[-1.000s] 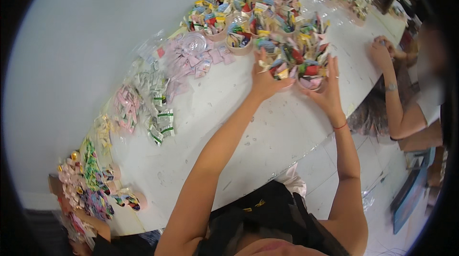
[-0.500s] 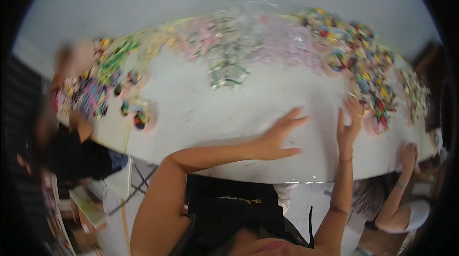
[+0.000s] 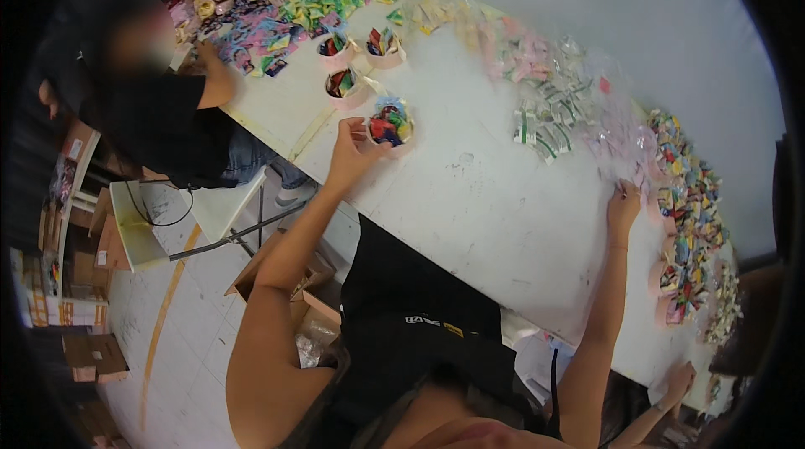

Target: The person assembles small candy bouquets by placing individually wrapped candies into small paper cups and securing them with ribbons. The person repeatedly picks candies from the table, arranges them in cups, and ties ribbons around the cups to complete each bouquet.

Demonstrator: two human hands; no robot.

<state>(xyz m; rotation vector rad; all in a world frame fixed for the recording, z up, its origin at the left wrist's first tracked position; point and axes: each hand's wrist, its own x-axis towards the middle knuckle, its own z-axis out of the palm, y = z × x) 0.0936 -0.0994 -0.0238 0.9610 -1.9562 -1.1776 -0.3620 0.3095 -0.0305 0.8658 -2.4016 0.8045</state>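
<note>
My left hand [image 3: 356, 151] has its fingers and thumb curled against the near left side of a pink round tub [image 3: 402, 147] full of small colourful packets. The tub stands on the white table [image 3: 470, 206]. Over at the right, my right hand [image 3: 623, 206] lies at the near edge of a heap of clear packets with pale pink contents [image 3: 620, 143]. Its fingers are drawn together there, and whatever is between them is too small to make out.
More filled pink tubs [image 3: 346, 97] stand beyond my left hand. Heaps of green packets [image 3: 335, 5], green-and-white sachets [image 3: 545, 118] and mixed packets [image 3: 688, 189] line the far edge. A co-worker [image 3: 159, 97] sits at left; another person's arm [image 3: 671, 390] rests at lower right.
The view has swung to the left. My left hand has gone from spread over the table to the filled tub. My right hand has moved from the mixed packets to the pale pink ones.
</note>
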